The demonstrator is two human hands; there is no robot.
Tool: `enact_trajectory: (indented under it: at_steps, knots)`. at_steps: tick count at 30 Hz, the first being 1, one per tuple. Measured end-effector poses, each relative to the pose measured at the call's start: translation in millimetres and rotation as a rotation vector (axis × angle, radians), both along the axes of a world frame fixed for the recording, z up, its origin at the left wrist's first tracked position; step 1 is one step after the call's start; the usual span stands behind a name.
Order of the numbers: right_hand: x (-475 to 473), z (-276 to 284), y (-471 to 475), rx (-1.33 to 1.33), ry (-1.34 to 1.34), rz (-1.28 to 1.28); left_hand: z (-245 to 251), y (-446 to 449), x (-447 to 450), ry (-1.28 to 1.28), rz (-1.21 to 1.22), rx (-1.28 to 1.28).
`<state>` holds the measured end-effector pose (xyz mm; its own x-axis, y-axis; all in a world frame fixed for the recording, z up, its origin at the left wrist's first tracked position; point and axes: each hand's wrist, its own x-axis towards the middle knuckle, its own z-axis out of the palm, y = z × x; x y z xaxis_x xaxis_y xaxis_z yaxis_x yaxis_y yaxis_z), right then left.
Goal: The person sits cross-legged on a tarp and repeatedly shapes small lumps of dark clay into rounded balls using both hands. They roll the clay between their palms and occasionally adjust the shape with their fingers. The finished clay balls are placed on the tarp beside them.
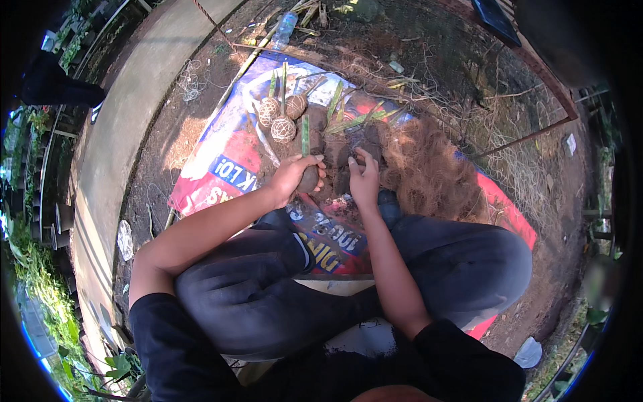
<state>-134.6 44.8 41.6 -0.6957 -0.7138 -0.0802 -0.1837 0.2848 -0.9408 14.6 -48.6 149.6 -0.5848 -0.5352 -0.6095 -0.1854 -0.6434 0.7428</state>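
My left hand grips a dark ball of soil with a flat green leaf cutting standing up from it. My right hand is just to the right, fingers bent and apart, near dark clumps of soil; no held thing shows in it. Beyond my left hand lie several string-wrapped balls with leaf cuttings in them. Loose green leaf cuttings rest behind the soil. A heap of brown fibre spreads to the right of my right hand.
A printed plastic banner lies under the materials, before my crossed legs. A plastic bottle is at its far corner. Rusty metal bars cross at right, over tangled string. A concrete path runs at left; a dark-clothed person's leg shows beyond.
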Motion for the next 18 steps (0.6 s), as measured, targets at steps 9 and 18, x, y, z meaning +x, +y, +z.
enact_trajectory:
  at_steps: [9, 18]
  knots:
    - [3, -83, 34, 0.285, 0.242, 0.318, -61, 0, -10, -0.441, -0.123, -0.055]
    - [44, -54, 23, 0.512, 0.226, 0.305, -68, -7, -35, -0.384, -0.230, -0.126]
